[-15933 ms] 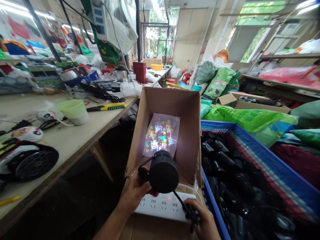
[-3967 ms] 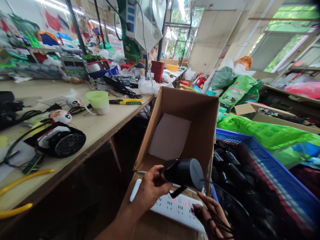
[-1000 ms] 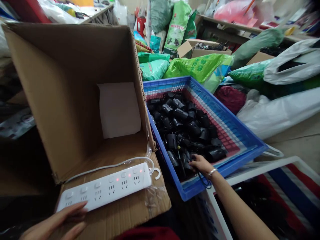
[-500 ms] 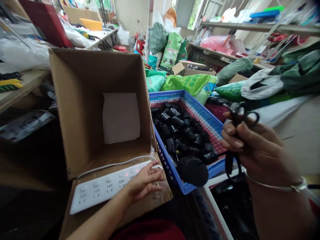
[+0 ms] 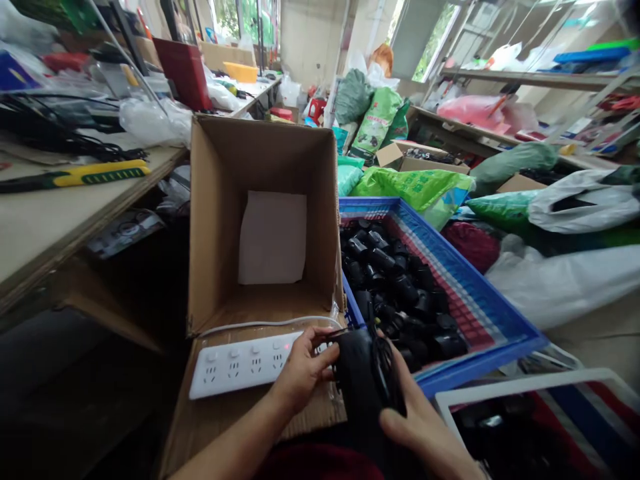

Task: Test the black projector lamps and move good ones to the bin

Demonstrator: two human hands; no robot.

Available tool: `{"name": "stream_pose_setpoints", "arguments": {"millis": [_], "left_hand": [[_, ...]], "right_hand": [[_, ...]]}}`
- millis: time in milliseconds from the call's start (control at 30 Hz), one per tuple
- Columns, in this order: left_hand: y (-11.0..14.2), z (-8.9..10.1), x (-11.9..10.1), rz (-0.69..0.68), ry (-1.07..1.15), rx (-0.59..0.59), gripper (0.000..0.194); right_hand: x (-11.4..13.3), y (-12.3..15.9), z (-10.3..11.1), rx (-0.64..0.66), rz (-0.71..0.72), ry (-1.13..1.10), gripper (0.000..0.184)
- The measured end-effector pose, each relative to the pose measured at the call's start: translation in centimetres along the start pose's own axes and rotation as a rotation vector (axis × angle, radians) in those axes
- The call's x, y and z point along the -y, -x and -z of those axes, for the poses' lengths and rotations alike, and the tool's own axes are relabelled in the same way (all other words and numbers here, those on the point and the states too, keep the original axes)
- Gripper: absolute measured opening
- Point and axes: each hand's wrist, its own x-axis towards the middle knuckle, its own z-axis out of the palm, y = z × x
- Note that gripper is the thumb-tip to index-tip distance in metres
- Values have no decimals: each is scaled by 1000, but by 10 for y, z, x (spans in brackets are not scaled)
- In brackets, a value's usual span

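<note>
In front of my body I hold a black corded device, seen close to the camera; its exact kind is hard to make out. My right hand is closed around its right side, with a looped black cord under the fingers. The fingers of my left hand are bent and pinch at its upper left edge, over the right end of a white power strip. A small red light glows on the strip. What lies between the left fingertips is partly hidden.
An open cardboard box lies on its side behind the strip, a pale sheet inside. To the right stands a blue crate with many black parts. A white-rimmed crate is nearer. Yellow-handled pliers rest on the left table.
My right hand has come down and left, bringing the black device from over the crate to my left hand. My left fingers, spread before, are now closed. The view has turned left.
</note>
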Motion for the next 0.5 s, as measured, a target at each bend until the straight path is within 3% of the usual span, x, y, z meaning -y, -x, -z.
{"name": "stream_pose_setpoints", "arguments": {"millis": [133,200,267,400,500], "left_hand": [[17,18,-9,-69,-350,-36,38],[19,28,-24,-60,-545,32,44],[20,33,-45,30,-753,176,57],[29,28,-76,175,-1110,435,54],[47,18,-71,110,-1251,387,42]], "right_hand": [[-6,13,-25,-24,-76,22,95],[-5,13,-24,11,-67,25,92],[-4,13,-22,76,-59,19,88],[-1,18,-25,239,-116,11,78],[1,24,-32,211,-101,90,70]]}}
